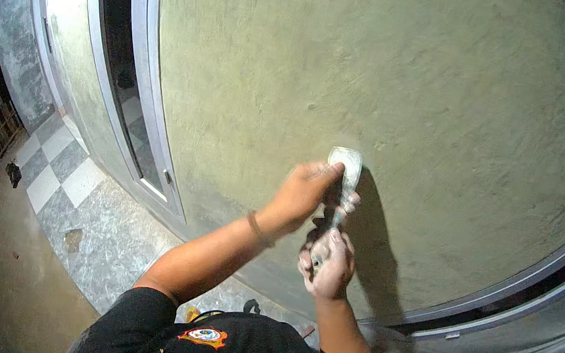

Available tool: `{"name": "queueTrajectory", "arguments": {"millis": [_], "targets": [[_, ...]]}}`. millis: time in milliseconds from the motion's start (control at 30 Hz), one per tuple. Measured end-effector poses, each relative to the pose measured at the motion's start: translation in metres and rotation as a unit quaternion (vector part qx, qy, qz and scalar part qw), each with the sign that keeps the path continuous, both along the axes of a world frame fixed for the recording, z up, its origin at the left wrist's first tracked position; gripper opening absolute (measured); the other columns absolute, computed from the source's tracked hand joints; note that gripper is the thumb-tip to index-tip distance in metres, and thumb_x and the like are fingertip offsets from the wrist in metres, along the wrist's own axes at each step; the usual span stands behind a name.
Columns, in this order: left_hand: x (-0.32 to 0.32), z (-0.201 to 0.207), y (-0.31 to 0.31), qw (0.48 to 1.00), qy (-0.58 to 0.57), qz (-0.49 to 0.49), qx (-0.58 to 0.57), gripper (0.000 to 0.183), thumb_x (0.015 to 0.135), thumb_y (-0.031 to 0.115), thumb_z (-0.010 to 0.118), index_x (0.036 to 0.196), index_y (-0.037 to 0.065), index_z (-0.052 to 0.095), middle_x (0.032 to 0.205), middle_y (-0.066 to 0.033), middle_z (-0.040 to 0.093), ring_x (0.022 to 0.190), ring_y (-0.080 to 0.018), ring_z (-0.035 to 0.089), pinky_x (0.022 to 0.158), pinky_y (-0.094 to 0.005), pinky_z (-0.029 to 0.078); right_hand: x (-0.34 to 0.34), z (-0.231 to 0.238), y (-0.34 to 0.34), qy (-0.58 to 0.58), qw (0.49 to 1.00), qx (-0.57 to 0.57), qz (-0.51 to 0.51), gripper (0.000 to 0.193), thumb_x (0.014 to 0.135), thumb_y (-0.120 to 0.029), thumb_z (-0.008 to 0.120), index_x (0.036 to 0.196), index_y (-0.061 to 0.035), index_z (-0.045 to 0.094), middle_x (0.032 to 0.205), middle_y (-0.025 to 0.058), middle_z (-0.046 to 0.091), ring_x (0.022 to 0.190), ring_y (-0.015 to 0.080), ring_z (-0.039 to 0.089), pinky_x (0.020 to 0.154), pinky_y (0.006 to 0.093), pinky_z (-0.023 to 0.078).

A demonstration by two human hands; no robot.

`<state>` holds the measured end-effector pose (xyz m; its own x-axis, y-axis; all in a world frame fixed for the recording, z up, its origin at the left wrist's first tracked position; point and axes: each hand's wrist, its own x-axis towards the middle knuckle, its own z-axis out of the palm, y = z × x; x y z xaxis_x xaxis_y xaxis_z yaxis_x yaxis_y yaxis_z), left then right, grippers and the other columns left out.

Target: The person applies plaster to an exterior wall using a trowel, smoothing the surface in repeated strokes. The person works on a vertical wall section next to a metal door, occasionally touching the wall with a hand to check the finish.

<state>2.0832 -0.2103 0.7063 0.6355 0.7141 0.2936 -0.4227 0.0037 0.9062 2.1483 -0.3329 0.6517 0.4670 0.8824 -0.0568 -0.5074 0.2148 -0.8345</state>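
While both hands clamp one putty knife (344,172) against the plastered wall (417,87), right hand (327,265) gripping its handle, left hand (303,193) pressing the stiff, light blade.

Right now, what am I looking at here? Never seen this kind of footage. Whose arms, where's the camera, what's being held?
There is no machine here: a person works with two bare hands. The single picture comes from a wide fisheye camera worn on that person's head, looking down, so straight edges bend toward the rim and the forearms enter from below. The surface in front is a rough greenish plastered wall between two grey window frames. The left hand presses the flat pale blade of a scraper-like tool against the wall; the right hand grips its handle lower down. A checkered tile floor lies far left.
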Motion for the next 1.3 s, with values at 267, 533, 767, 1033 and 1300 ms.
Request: {"name": "queueTrajectory", "arguments": {"millis": [267,533,767,1033,1300], "targets": [[0.028,0.035,-0.008,0.997,-0.049,-0.060,-0.004,0.037,0.106,0.030,0.049,0.091,-0.001,0.063,0.081,-0.0117,0.072,0.064,-0.0143,0.065,0.053,-0.0276,0.049,0.014,0.012,-0.011,-0.006,0.997,0.057,-0.042,0.033,0.099,-0.041,0.053,0.084,-0.0116,0.053,0.063,0.0038,0.050,0.043,0.0169,0.046,0.039,0.0292,0.039],[0.022,0.026,-0.011,0.996,-0.067,-0.039,-0.047,0.036,0.108,0.028,0.049,0.094,-0.002,0.063,0.081,-0.0110,0.071,0.068,-0.0139,0.067,0.062,-0.0278,0.054,0.009,0.029,-0.018,0.003,0.998,0.056,-0.004,0.031,0.101,-0.037,0.049,0.087,-0.0094,0.051,0.075,0.0105,0.055,0.046,0.0186,0.050,0.039,0.0301,0.036],[0.024,0.031,-0.011,0.997,-0.042,-0.038,-0.051,0.031,0.106,0.027,0.050,0.098,-0.001,0.062,0.082,-0.0131,0.071,0.069,-0.0180,0.069,0.057,-0.0289,0.053,0.017,0.028,-0.017,0.080,0.995,0.042,0.045,0.028,0.101,-0.037,0.049,0.089,-0.0122,0.054,0.075,0.0090,0.054,0.046,0.0191,0.049,0.040,0.0306,0.037],[0.025,0.031,-0.011,0.996,-0.067,-0.034,-0.041,0.033,0.105,0.028,0.052,0.096,-0.003,0.063,0.081,-0.0134,0.071,0.068,-0.0181,0.068,0.058,-0.0295,0.054,0.020,0.025,-0.016,0.063,0.996,0.039,0.051,0.032,0.102,-0.042,0.048,0.088,-0.0128,0.051,0.075,0.0085,0.054,0.046,0.0192,0.049,0.040,0.0311,0.038],[0.027,0.029,-0.010,0.997,-0.032,-0.028,-0.058,0.032,0.106,0.028,0.051,0.097,-0.001,0.062,0.081,-0.0115,0.071,0.065,-0.0173,0.067,0.057,-0.0292,0.053,0.020,0.021,-0.017,0.088,0.993,0.063,0.038,0.039,0.099,-0.035,0.050,0.120,-0.0028,0.057,0.079,0.0112,0.057,0.048,0.0186,0.049,0.042,0.0300,0.038]]}}
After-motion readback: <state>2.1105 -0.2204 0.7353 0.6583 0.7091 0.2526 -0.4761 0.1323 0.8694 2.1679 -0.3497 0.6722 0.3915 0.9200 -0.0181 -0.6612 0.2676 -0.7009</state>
